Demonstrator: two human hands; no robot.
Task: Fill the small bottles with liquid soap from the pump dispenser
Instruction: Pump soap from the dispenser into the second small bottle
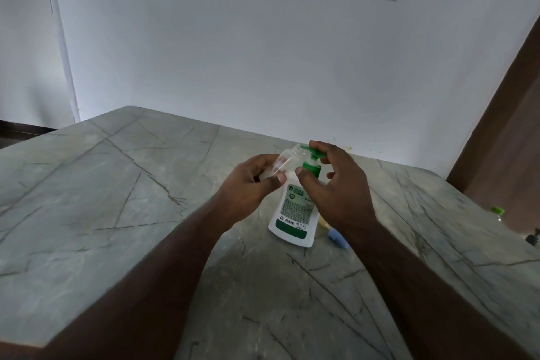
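The filling step is in hand. The left hand [248, 184] grips a small clear bottle [282, 162], fingers and thumb curled round its lower half, and tilts it so the open mouth points toward two o'clock, just under the green spout of the soap dispenser [293, 207]. The dispenser stands on the stone table [117, 184], a little to the right of the middle. The right hand [333, 184] reaches over it from five o'clock: the forefinger rests on the green pump head [311, 152], the thumb lies against the collar below, and the other fingers hang loosely curled. At four o'clock from the dispenser's base a small blue thing [339, 238] lies on the table, partly hidden by the right forearm. The bottle looks empty, so the next move probably calls for a steady press on the pump with the mouth kept right beneath the spout, or soap may run down the outside.
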